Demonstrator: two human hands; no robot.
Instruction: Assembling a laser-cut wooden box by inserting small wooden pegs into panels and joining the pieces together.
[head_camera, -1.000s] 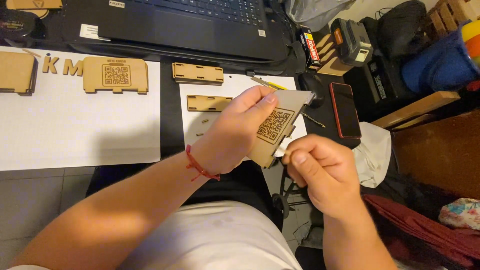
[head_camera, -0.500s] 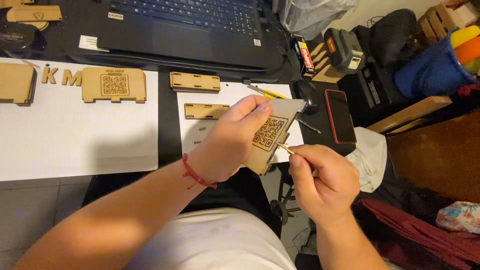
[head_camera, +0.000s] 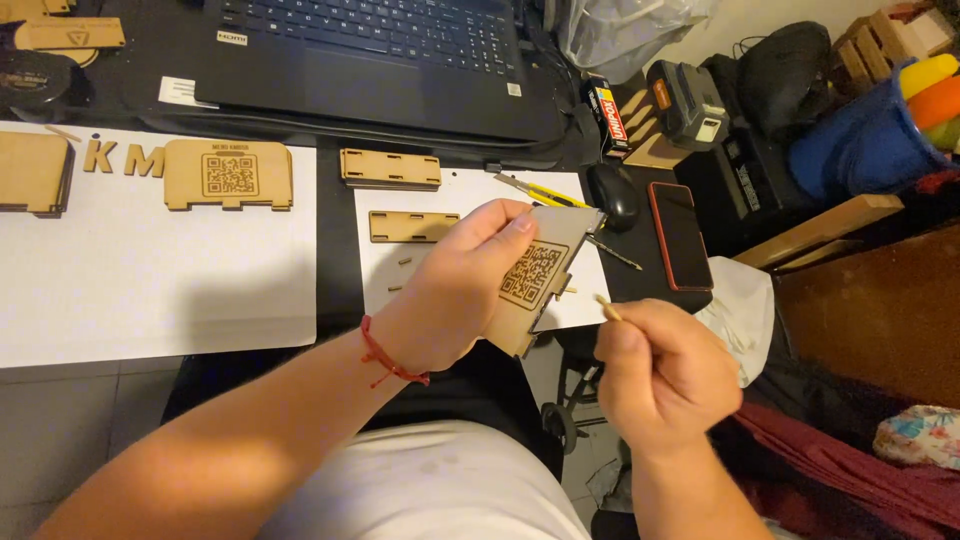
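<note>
- black laptop (head_camera: 370, 60) at desk back
- wood panel w/ square code (head_camera: 228, 175), on white sheet (head_camera: 150, 270)
- black mouse (head_camera: 612, 193) beside dark phone (head_camera: 680, 235)
- slotted wood strip (head_camera: 390, 168)

Single head view, steeply down, close over desk (head_camera: 150, 290)

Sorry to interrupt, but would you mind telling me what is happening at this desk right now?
A person is working with thin laser-cut wooden pieces. The left hand holds up a wooden panel engraved with a square code, and the right hand pinches a small wooden stick just beside the panel's edge. More cut pieces lie on white paper sheets on the desk, in front of a laptop.
</note>
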